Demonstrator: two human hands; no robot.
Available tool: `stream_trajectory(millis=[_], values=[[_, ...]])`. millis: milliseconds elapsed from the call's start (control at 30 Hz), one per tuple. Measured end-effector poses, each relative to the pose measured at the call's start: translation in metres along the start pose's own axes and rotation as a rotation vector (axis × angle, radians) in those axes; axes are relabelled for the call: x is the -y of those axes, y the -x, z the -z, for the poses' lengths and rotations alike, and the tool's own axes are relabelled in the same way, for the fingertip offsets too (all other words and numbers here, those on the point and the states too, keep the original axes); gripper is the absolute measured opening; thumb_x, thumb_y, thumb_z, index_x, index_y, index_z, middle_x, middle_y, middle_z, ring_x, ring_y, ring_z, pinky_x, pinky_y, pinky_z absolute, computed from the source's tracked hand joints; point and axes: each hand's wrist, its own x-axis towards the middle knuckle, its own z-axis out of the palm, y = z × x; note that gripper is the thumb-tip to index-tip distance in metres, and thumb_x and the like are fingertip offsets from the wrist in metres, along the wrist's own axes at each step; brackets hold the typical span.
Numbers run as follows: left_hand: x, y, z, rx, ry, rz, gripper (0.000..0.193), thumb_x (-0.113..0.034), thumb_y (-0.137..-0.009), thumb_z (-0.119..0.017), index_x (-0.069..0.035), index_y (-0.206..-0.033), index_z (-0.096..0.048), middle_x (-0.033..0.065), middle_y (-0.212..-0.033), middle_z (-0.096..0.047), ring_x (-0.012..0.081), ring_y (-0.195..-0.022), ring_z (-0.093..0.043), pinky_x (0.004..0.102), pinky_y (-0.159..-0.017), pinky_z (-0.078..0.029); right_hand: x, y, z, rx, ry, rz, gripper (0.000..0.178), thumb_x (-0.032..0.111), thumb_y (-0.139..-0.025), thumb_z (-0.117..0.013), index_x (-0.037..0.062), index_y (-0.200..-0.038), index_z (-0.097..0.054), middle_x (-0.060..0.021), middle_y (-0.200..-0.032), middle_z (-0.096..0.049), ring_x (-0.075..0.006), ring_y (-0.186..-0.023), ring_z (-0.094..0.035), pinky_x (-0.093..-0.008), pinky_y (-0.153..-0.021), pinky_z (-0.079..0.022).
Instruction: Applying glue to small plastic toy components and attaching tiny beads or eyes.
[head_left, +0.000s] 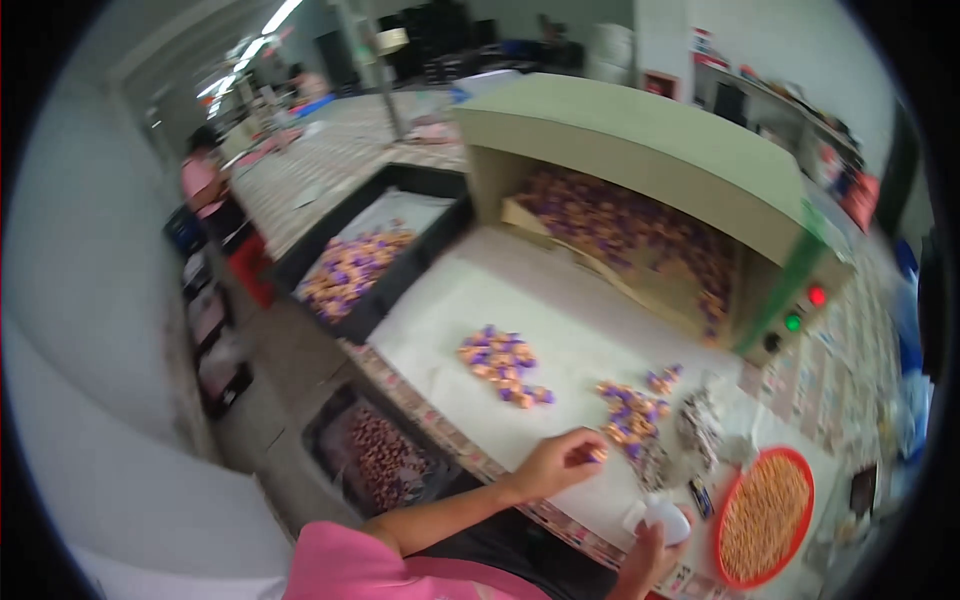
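My left hand [553,468] is closed over the white work surface, its fingers curled around a small orange piece [598,454]. Below it to the right, my right hand [648,560] grips a smooth, white, rounded object [668,520] whose exact kind I cannot make out. Just beyond my left hand lies a loose pile of small orange-and-purple pieces [632,412]. Another cluster of such pieces [500,362] sits farther left. Beside the nearer pile is a heap of silvery-grey bits [700,420], blurred. A red round tray [810,500] full of tiny orange pieces stands right of my right hand.
A beige box-like machine [640,130] with lit buttons holds many purple-orange pieces in its opening. Left of it stands a black crate [440,225] with more pieces. A dark bin [318,440] sits on the floor. Another person [205,185] is at the far left.
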Motion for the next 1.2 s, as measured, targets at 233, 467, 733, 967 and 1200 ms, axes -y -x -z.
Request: stream_trajectory(millis=[233, 467, 733, 967, 1200], values=[[-0.038, 0.045, 0.038, -0.094, -0.215, -0.146, 0.026, -0.005, -0.091, -0.063, -0.003, -0.115, -0.057, 0.0056, -0.099, -0.062, 0.0106, -0.088, -0.059, 0.026, -0.078, -0.05, -0.08, 0.028, 0.036, 0.009, 0.048, -0.29, 0.056, 0.034, -0.092, -0.064, 0.0005, -0.133, -0.046, -0.0163, -0.127, -0.057, -0.0322, -0.119, -0.053, -0.0487, -0.105, -0.038], [-0.045, 0.046, 0.046, -0.128, -0.297, -0.217, 0.032, -0.004, -0.092, -0.057, -0.005, -0.124, -0.053, 0.0099, -0.101, -0.061, 0.0197, -0.086, -0.061, 0.0311, -0.077, -0.049, -0.068, 0.03, 0.015, 0.037, 0.013, -0.145, 0.053, 0.035, -0.094, -0.061, -0.0002, -0.131, -0.049, -0.0159, -0.122, -0.059, -0.0312, -0.114, -0.056, -0.0451, -0.102, -0.042], [-0.056, 0.042, 0.053, -0.163, -0.306, -0.262, 0.033, -0.004, -0.094, -0.054, -0.005, -0.127, -0.052, 0.0121, -0.102, -0.06, 0.0239, -0.088, -0.061, 0.0327, -0.078, -0.049, -0.028, 0.03, -0.023, 0.001, -0.275, -0.16, 0.044, 0.039, -0.096, -0.055, 0.0011, -0.119, -0.056, -0.0157, -0.122, -0.059, -0.0311, -0.115, -0.055, -0.0432, -0.101, -0.042], [-0.064, 0.04, 0.042, -0.156, -0.391, -0.349, 0.034, -0.006, -0.095, -0.054, -0.003, -0.128, -0.049, 0.0137, -0.105, -0.06, 0.0254, -0.088, -0.061, 0.0339, -0.078, -0.049, -0.05, 0.015, 0.011, -0.022, -0.35, -0.36, 0.043, 0.04, -0.097, -0.053, 0.0018, -0.117, -0.056, -0.0173, -0.116, -0.058, -0.0304, -0.11, -0.055, -0.0416, -0.099, -0.042], [-0.077, 0.044, 0.021, -0.161, -0.408, -0.295, 0.035, -0.009, -0.096, -0.053, -0.003, -0.13, -0.047, 0.0139, -0.1, -0.06, 0.024, -0.085, -0.06, 0.0332, -0.077, -0.049, -0.028, 0.018, 0.004, 0.23, -0.362, -0.112, 0.035, 0.035, -0.098, -0.054, 0.0022, -0.112, -0.055, -0.0127, -0.111, -0.058, -0.0247, -0.108, -0.054, -0.0398, -0.097, -0.042]])
